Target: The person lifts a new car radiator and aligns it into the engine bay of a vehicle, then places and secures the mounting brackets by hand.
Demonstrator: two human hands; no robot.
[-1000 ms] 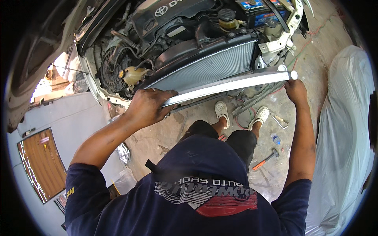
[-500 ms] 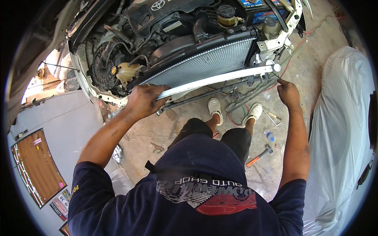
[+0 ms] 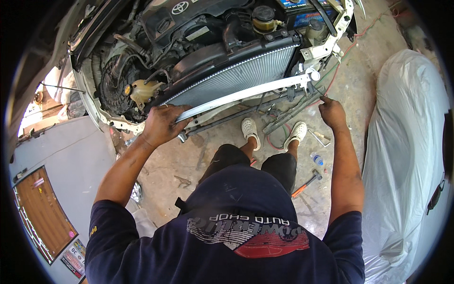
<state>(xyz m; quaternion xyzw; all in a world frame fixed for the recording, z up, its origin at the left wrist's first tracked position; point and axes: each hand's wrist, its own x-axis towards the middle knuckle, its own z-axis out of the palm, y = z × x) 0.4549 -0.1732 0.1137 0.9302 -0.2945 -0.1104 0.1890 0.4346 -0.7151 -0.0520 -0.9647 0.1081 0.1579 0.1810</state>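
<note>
Silver panel [image 3: 242, 95]: long and thin, its narrow edge toward me, slanting up and rightward from my left hand [image 3: 163, 124] to a rounded end just beyond and left of my right hand [image 3: 332, 114].
Left hand: clamped on the panel's left end, fingers wrapped over it.
Right hand: well apart from the left, fingers curled just below the panel's right end; I cannot tell from here whether they grip anything.
Radiator [image 3: 236, 73]: beyond the hands and between them, its finned grey face behind the panel; whether the two touch, I cannot make out.
Yellowish tank [image 3: 143, 91]: just beyond my left hand, with an orange cap.
Car battery [image 3: 309, 20]: well beyond my right hand, at the far edge of my view.
White clogs [image 3: 297, 135]: on the wearer's feet, between the hands, nearer the right one.
Small bottle [image 3: 318, 159]: on the concrete floor [image 3: 165, 165], on the near side of my right hand.
Hammer [image 3: 306, 183]: orange-handled, on the floor too, nearer me than that bottle.
Plastic sheet [image 3: 402, 142]: pale and draped, right of my right hand.
</note>
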